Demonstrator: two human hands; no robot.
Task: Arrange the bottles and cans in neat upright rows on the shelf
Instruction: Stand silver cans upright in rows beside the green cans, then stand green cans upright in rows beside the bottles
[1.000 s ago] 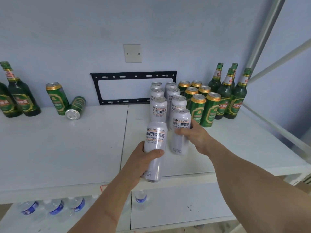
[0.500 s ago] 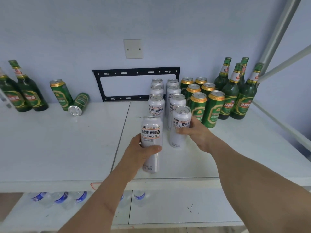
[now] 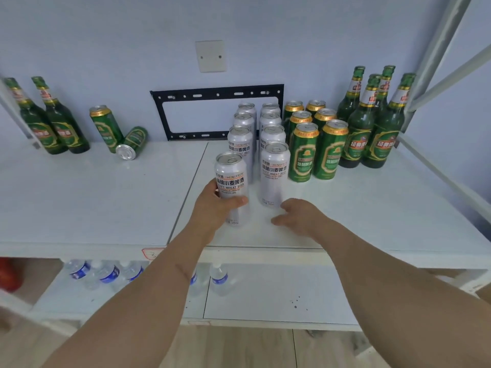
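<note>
My left hand [image 3: 215,208] grips a silver beer can [image 3: 230,173], upright at the front of the left silver row on the white shelf [image 3: 93,197]. Beside it stands the front can of the right silver row [image 3: 274,172]. My right hand [image 3: 297,214] hovers just in front of that can, fingers loosely curled, holding nothing. Green cans [image 3: 316,144] stand in two rows to the right, then several green bottles [image 3: 372,120]. Far left are two green bottles [image 3: 50,120], one upright green can [image 3: 105,128] and one green can lying on its side [image 3: 132,143].
A black wall bracket [image 3: 218,112] hangs behind the cans. Metal shelf posts [image 3: 435,57] rise at the right. Several water bottles [image 3: 106,273] lie on the lower shelf. A red object [image 3: 6,273] sits at the lower left edge.
My left hand carried the silver can forward and lowered it in front of the left silver row. My right hand let go of the neighbouring silver can and drew back.
</note>
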